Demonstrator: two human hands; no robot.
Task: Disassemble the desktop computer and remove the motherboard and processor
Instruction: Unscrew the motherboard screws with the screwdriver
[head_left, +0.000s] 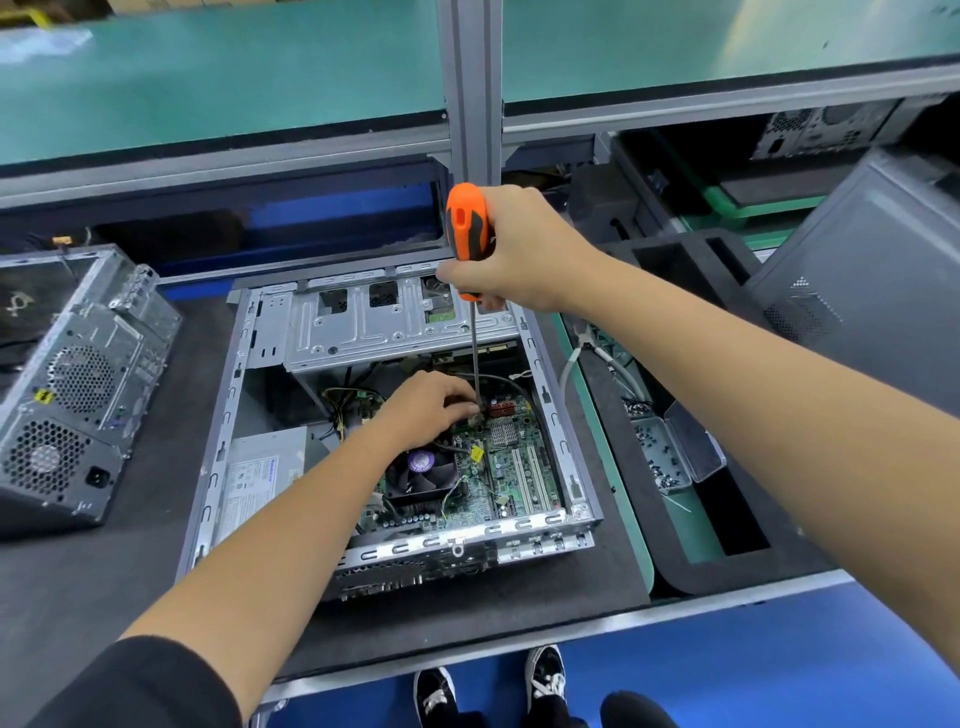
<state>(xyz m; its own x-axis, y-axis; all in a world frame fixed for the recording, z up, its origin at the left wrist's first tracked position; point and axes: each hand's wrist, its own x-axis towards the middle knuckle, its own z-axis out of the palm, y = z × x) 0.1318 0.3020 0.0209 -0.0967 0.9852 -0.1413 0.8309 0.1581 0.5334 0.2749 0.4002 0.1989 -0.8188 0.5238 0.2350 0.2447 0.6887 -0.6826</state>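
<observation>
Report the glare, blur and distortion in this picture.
Head view: wide-angle bending curves the shelf rail and stretches both forearms; glare washes the green shelf at top right and the case front rim; the edges are soft, while the motherboard and screwdriver stay fairly sharp.

Tabletop (130, 561): dark mat surface.
Centre: open computer case (566, 415) lying flat.
Left: second case (67, 395).
Right: screw box (675, 452) on foam tray (727, 561).

Grey-framed workbench (470, 93) with green shelf (208, 73), dark mat (104, 571), blue floor (779, 665).
</observation>
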